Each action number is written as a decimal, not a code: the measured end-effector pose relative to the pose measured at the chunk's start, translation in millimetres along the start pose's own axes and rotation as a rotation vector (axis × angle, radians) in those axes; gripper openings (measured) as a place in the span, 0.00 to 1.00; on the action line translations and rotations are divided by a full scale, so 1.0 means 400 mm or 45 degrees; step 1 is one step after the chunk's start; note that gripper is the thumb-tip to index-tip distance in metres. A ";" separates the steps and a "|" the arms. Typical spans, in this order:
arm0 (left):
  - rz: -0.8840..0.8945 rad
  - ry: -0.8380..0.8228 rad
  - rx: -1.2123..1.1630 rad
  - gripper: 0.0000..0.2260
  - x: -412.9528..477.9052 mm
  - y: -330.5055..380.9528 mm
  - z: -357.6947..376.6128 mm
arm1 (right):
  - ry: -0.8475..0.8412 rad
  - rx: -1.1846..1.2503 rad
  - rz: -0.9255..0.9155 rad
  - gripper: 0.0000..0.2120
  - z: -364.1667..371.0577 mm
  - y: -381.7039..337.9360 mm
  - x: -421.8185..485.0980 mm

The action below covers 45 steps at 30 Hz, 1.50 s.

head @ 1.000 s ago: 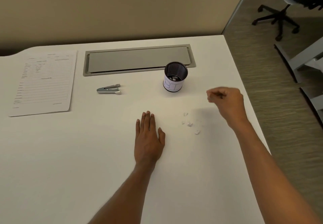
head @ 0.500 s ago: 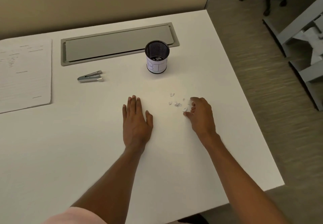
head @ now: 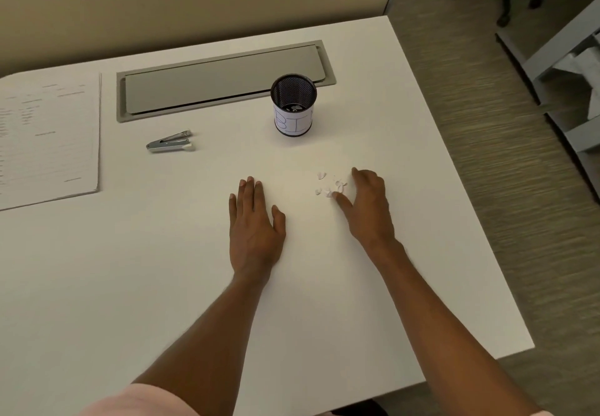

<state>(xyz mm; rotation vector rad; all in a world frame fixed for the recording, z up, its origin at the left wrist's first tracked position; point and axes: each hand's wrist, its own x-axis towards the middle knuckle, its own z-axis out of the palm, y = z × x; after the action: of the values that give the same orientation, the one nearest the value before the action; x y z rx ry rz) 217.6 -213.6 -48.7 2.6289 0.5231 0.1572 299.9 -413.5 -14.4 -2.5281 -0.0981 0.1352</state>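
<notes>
White paper scraps [head: 331, 187] lie scattered on the desk [head: 162, 269] just right of the frame's centre, and they are bracketed by the right hand [head: 370, 208], whose thumb touches the nearest bits while the forefinger reaches round their far side. A second ago this hand was held raised and pinched to the right of the black mesh cup [head: 293, 105]; since then it has been lowered onto the pile. Its grip is spread and nothing is held yet, so another pickup is judged to be starting, with several scraps left to clear. The left hand [head: 255, 221] has been kept flat on the desk at centre, fingers straight, its grip empty.

The cup, marked with a hand-lettered paper label, stands upright above the scraps, well apart from them. At its bottom a few pale bits are seen, probably more scraps, though the mesh shadow blurs them. A staple remover [head: 170, 143] is left at mid-left, and a stack of printed sheets [head: 48, 136] at the left edge.
</notes>
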 end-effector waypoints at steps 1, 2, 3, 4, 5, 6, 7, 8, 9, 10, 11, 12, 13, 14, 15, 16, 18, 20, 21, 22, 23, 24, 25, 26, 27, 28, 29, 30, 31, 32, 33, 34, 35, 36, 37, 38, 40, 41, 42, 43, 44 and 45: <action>0.000 -0.003 0.002 0.28 0.000 0.000 -0.001 | -0.015 -0.005 -0.032 0.31 0.008 -0.013 -0.003; -0.001 -0.004 0.004 0.28 0.000 0.000 -0.001 | -0.031 -0.014 -0.064 0.32 0.015 -0.025 -0.005; -0.001 -0.002 0.006 0.28 -0.001 0.000 -0.002 | -0.045 -0.034 -0.098 0.32 0.023 -0.036 -0.005; 0.000 0.000 0.007 0.28 -0.002 0.000 -0.003 | -0.055 -0.071 -0.142 0.32 0.030 -0.046 -0.005; 0.002 0.001 0.009 0.28 -0.002 0.001 -0.003 | -0.063 -0.118 -0.190 0.29 0.035 -0.054 -0.005; 0.002 0.001 0.008 0.28 -0.002 0.001 -0.004 | -0.059 -0.166 -0.236 0.26 0.039 -0.060 -0.005; -0.001 0.000 0.005 0.28 -0.002 0.002 -0.003 | -0.034 -0.200 -0.279 0.22 0.042 -0.062 -0.005; -0.006 -0.003 0.003 0.28 -0.002 0.002 -0.003 | -0.001 -0.220 -0.314 0.19 0.045 -0.060 -0.004; -0.011 -0.007 0.003 0.28 -0.003 0.001 -0.003 | 0.037 -0.229 -0.337 0.18 0.049 -0.054 -0.006; -0.012 -0.008 0.004 0.28 -0.003 0.000 -0.002 | 0.086 -0.239 -0.357 0.18 0.050 -0.045 -0.007; -0.009 -0.005 0.003 0.28 -0.003 -0.001 -0.001 | 0.130 -0.254 -0.374 0.17 0.050 -0.036 -0.010; -0.006 -0.001 0.002 0.28 -0.002 -0.001 0.000 | 0.131 -0.284 -0.395 0.17 0.047 -0.029 -0.012; -0.005 0.001 0.001 0.28 -0.002 -0.001 0.000 | 0.107 -0.330 -0.420 0.17 0.041 -0.026 -0.014; -0.006 0.002 0.000 0.28 -0.002 -0.001 0.001 | 0.067 -0.373 -0.439 0.17 0.036 -0.020 -0.012; -0.009 0.002 -0.001 0.28 -0.001 -0.001 0.001 | 0.038 -0.393 -0.456 0.16 0.032 -0.011 -0.007; -0.012 0.001 -0.002 0.28 -0.001 -0.001 0.001 | 0.007 -0.381 -0.446 0.14 0.027 -0.009 -0.001; -0.015 -0.003 -0.006 0.28 -0.001 -0.001 0.001 | -0.027 -0.396 -0.442 0.15 0.021 -0.006 0.016; -0.019 -0.005 -0.013 0.28 -0.001 0.000 0.000 | -0.053 -0.485 -0.442 0.18 0.020 -0.013 0.031; -0.021 -0.006 -0.015 0.28 -0.001 0.001 -0.001 | -0.068 -0.512 -0.438 0.18 0.019 -0.018 0.038; -0.023 -0.006 -0.018 0.28 -0.001 0.002 -0.002 | -0.082 -0.527 -0.438 0.19 0.017 -0.023 0.045; -0.025 -0.009 -0.020 0.28 -0.001 0.003 -0.003 | -0.091 -0.534 -0.439 0.19 0.013 -0.028 0.051; -0.026 -0.014 -0.022 0.28 -0.001 0.003 -0.003 | -0.094 -0.549 -0.442 0.19 0.012 -0.030 0.056; -0.026 -0.019 -0.022 0.28 -0.002 0.003 -0.005 | -0.093 -0.569 -0.459 0.20 0.010 -0.032 0.059; -0.027 -0.022 -0.022 0.28 -0.001 0.003 -0.006 | -0.082 -0.605 -0.485 0.20 0.009 -0.036 0.060; -0.026 -0.023 -0.021 0.28 -0.002 0.002 -0.006 | -0.077 -0.640 -0.503 0.21 0.012 -0.037 0.060; -0.025 -0.023 -0.019 0.28 -0.002 0.003 -0.007 | -0.090 -0.665 -0.502 0.21 0.010 -0.042 0.059; -0.024 -0.025 -0.017 0.28 -0.002 0.003 -0.007 | -0.094 -0.669 -0.512 0.21 0.010 -0.042 0.061; -0.024 -0.026 -0.017 0.28 -0.002 0.003 -0.008 | -0.111 -0.641 -0.504 0.19 0.006 -0.044 0.067; -0.025 -0.028 -0.019 0.28 -0.003 0.004 -0.008 | -0.119 -0.561 -0.471 0.16 0.004 -0.041 0.080; -0.027 -0.030 -0.022 0.28 -0.003 0.005 -0.008 | -0.125 -0.417 -0.387 0.10 -0.002 -0.040 0.096; -0.029 -0.031 -0.023 0.28 -0.004 0.005 -0.008 | -0.149 -0.223 -0.269 0.07 -0.010 -0.037 0.113; -0.029 -0.030 -0.022 0.28 -0.004 0.005 -0.008 | -0.188 -0.007 -0.118 0.07 -0.021 -0.038 0.129; -0.028 -0.027 -0.021 0.28 -0.003 0.006 -0.008 | -0.221 0.206 0.008 0.07 -0.033 -0.042 0.143; -0.026 -0.022 -0.020 0.28 -0.002 0.006 -0.008 | -0.236 0.400 0.103 0.06 -0.047 -0.050 0.153; -0.023 -0.018 -0.020 0.28 -0.001 0.006 -0.008 | -0.251 0.589 0.173 0.05 -0.057 -0.060 0.163; -0.019 -0.015 -0.019 0.28 -0.001 0.006 -0.007 | -0.269 0.753 0.220 0.04 -0.069 -0.076 0.172; -0.019 -0.013 -0.018 0.28 -0.001 0.006 -0.007 | -0.268 0.956 0.231 0.04 -0.091 -0.121 0.200; -0.021 -0.017 -0.019 0.28 0.000 0.006 -0.007 | -0.241 0.995 0.205 0.04 -0.101 -0.146 0.219; -0.024 -0.022 -0.021 0.28 0.000 0.005 -0.007 | -0.205 1.006 0.162 0.04 -0.111 -0.172 0.242; -0.025 -0.024 -0.021 0.28 0.000 0.005 -0.007 | -0.163 0.998 0.111 0.04 -0.120 -0.198 0.265; -0.026 -0.025 -0.018 0.28 -0.001 0.005 -0.007 | -0.114 0.955 0.059 0.04 -0.128 -0.223 0.287; -0.027 -0.028 -0.015 0.28 -0.001 0.005 -0.007 | -0.060 0.895 0.010 0.04 -0.134 -0.245 0.309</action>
<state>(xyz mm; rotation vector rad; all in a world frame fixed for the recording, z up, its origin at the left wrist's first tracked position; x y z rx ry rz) 217.5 -214.3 -45.1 2.6099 0.5413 0.1243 424.8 -351.1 76.2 -1.8247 -0.0475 0.1934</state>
